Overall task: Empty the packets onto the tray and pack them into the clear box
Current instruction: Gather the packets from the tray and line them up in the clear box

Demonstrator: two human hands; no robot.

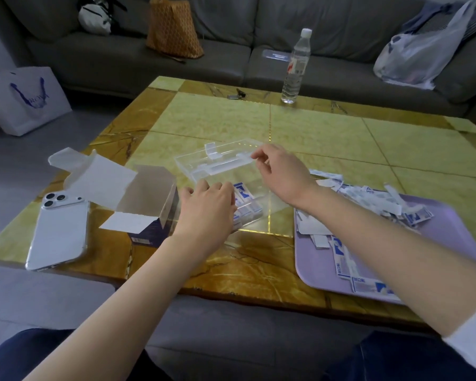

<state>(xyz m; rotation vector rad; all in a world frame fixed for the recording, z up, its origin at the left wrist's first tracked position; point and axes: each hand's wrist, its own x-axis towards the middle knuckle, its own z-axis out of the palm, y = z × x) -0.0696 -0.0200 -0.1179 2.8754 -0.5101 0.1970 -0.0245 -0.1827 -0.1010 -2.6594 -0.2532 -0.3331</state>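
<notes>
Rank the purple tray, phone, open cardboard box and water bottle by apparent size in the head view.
1. purple tray, though partly covered
2. open cardboard box, flaps included
3. phone
4. water bottle, farthest from the camera, so its true rank is unsure
</notes>
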